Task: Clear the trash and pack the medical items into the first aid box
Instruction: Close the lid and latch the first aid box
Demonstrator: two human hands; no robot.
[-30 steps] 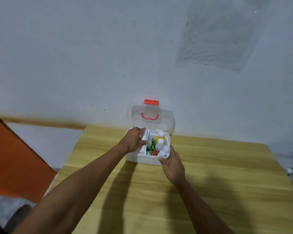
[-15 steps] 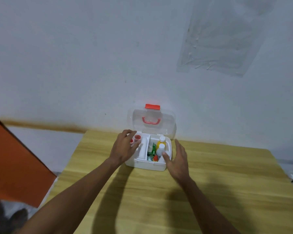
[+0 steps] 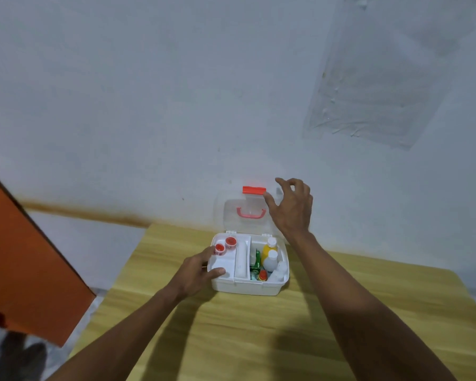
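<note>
A white first aid box (image 3: 248, 287) stands open at the far edge of the wooden table (image 3: 286, 339). Its clear lid (image 3: 231, 215) with a red latch (image 3: 254, 190) and red handle leans back against the wall. Inside sit two small red-capped jars (image 3: 225, 245), a yellow bottle (image 3: 268, 250), a white bottle (image 3: 271, 261), a green packet (image 3: 256, 264) and a small red-capped item (image 3: 262, 275). My left hand (image 3: 195, 273) rests on the box's left rim, thumb over the edge. My right hand (image 3: 291, 207) hovers by the lid's right side, fingers apart, holding nothing.
An orange panel (image 3: 25, 257) stands at the left beside the table. The white wall rises straight behind the box, with a clear plastic sheet (image 3: 382, 86) stuck to it at upper right. Bare tabletop lies in front of and right of the box.
My right hand has left the bottles at the box's front right and risen to the lid's right side. My left hand slid from the tray to the box's left rim.
</note>
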